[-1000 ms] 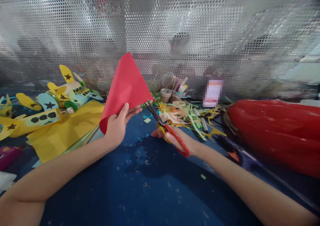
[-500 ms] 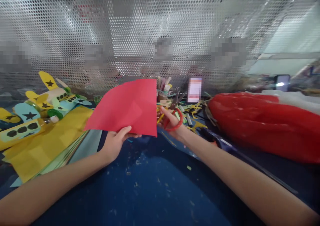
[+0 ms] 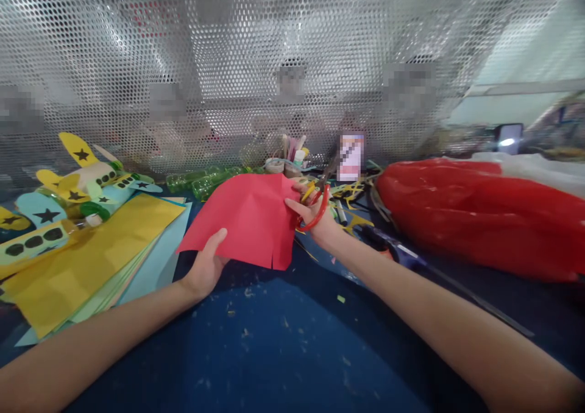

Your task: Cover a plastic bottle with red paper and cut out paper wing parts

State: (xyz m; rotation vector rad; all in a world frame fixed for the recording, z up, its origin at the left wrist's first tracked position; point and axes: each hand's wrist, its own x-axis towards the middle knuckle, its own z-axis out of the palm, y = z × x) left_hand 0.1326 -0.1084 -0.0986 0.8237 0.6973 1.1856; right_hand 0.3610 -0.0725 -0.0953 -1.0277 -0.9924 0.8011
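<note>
Left hand (image 3: 204, 274) pinches near edge of a red paper sheet (image 3: 244, 221), thumb on top; right hand (image 3: 323, 225) grips its right edge and also holds red-and-yellow scissors (image 3: 326, 201), blades pointing away, tilted slightly right. Sheet is over the blue tabletop (image 3: 256, 352), between the hands, long axis roughly left-right. Plain red, bowed upward, short slit in near edge, close to the right corner.

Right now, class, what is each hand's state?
Left hand: closed on the red sheet.
Right hand: holding scissors, thumb against the red sheet near its edge.
</note>
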